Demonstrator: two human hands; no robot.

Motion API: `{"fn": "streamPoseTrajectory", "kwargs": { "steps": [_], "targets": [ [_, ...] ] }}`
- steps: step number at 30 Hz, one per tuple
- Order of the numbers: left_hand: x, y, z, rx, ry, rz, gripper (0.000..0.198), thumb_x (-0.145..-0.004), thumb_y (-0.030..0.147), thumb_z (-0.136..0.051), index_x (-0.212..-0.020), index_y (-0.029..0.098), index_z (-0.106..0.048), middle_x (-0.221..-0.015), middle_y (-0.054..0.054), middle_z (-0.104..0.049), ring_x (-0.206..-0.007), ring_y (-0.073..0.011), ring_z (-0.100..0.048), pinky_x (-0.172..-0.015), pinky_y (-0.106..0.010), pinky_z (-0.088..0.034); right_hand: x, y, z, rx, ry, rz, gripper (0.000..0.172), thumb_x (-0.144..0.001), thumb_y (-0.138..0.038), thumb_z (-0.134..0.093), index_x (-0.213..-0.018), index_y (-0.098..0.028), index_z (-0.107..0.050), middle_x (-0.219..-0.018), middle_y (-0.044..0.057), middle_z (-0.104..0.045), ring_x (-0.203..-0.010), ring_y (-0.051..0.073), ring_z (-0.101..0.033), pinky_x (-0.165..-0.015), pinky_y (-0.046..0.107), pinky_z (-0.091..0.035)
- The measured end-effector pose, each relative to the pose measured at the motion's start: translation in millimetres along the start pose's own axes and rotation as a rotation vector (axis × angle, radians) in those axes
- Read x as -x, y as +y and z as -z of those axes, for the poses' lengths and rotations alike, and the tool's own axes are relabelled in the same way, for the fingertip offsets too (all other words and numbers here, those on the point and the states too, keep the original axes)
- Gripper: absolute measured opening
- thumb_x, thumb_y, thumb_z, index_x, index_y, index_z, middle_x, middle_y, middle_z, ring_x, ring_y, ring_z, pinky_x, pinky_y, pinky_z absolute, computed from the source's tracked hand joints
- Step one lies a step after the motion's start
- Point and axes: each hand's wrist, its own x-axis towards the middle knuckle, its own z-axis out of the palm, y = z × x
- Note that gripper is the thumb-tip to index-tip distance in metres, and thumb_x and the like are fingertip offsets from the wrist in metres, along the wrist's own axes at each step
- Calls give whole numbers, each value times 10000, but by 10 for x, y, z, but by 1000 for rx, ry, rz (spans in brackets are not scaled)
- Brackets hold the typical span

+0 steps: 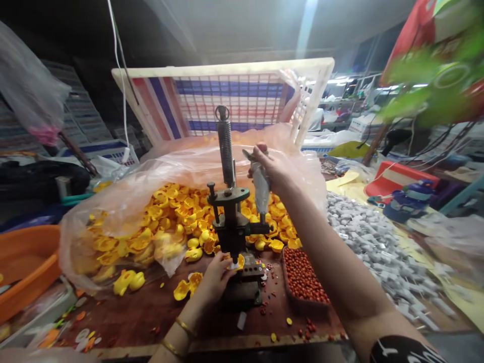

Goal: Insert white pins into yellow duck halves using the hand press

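One hand press stands upright on a brown counter; right grip, clenched round its plastic-wrapped lever; left grip, pinching one yellow piece at the press's base, beneath the ram. Behind: yellow shells, heaped in a clear bag. To the right: red beads, boxed in a shallow tray; beyond, loose grey-white parts.

A brown table was under the left hand, yellow shells lay left of it, a dark press stood beside it, a tub of red beads sat to its right.
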Motion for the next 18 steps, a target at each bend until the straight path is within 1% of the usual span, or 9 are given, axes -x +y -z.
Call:
{"fn": "streamPoseTrajectory", "kwargs": {
  "steps": [2, 5, 7, 9, 12, 14, 15, 16, 18],
  "targets": [
    [1, -20, -9, 3, -13, 19, 124, -768, 258, -581, -699, 183, -652, -907, -85, -597, -845, -218, -578, -812, -345, -482, 416, -130, -67, 35, 85, 188, 317, -853, -481, -576, -847, -165, -559, -607, -28, -543, -518, 87, -531, -482, 214, -428],
    [4, -72, -16, 58, -26, 44, 130, -766, 279, -600, -706, 183, -665, -971, -90, -605, -883, -220, -583, -832, -335, -472, 1103, -124, -132, 129, 247, 429, 256, -835, -454, -605, -814, -200, -575, -646, -30, -507, -559, 83, -494, -494, 211, -417],
    [-7, -116, -15, 140, -26, 82, 140, -748, 307, -634, -704, 182, -682, -962, -80, -614, -885, -219, -583, -830, -324, -466, 1295, -81, -149, 151, 287, 488, 256, -814, -454, -626, -782, -206, -572, -652, -31, -491, -570, 85, -477, -505, 217, -417],
    [-34, -157, -12, 254, -12, 160, 195, -720, 365, -677, -701, 171, -697, -890, -72, -636, -855, -222, -586, -814, -324, -468, 1157, -63, -142, 124, 273, 462, 290, -799, -482, -630, -792, -199, -568, -651, -32, -502, -570, 85, -484, -511, 216, -419],
    [-78, -179, -5, 397, -15, 262, 347, -722, 476, -670, -794, 141, -725, -829, -84, -681, -827, -233, -612, -797, -340, -479, 539, -11, -88, -4, 198, 286, 373, -792, -541, -600, -873, -181, -550, -647, -32, -547, -566, 92, -527, -522, 216, -433],
    [-75, -160, 20, 497, -40, 318, 446, -716, 527, -667, -895, 123, -725, -883, -106, -709, -856, -245, -631, -802, -346, -484, 138, 127, -30, -94, 160, 127, 404, -752, -546, -633, -859, -167, -542, -629, -31, -566, -553, 99, -537, -525, 222, -439],
    [-55, -144, 46, 557, -53, 359, 487, -690, 542, -690, -929, 119, -722, -909, -114, -717, -874, -252, -637, -808, -347, -485, 6, 234, 7, -129, 151, 59, 404, -726, -530, -661, -842, -161, -546, -620, -31, -572, -550, 100, -536, -530, 224, -440],
    [-24, -129, 83, 614, -57, 402, 524, -650, 549, -724, -947, 118, -720, -923, -118, -723, -888, -260, -640, -811, -348, -487, -66, 356, 52, -157, 147, 5, 396, -701, -505, -690, -832, -156, -556, -619, -31, -578, -555, 101, -535, -536, 224, -441],
    [67, -112, 193, 681, -44, 474, 565, -569, 535, -788, -950, 123, -721, -942, -118, -730, -913, -275, -644, -814, -347, -493, -30, 607, 174, -190, 131, -101, 381, -674, -461, -719, -851, -153, -581, -630, -32, -591, -564, 102, -539, -539, 221, -442]
  ]
}}
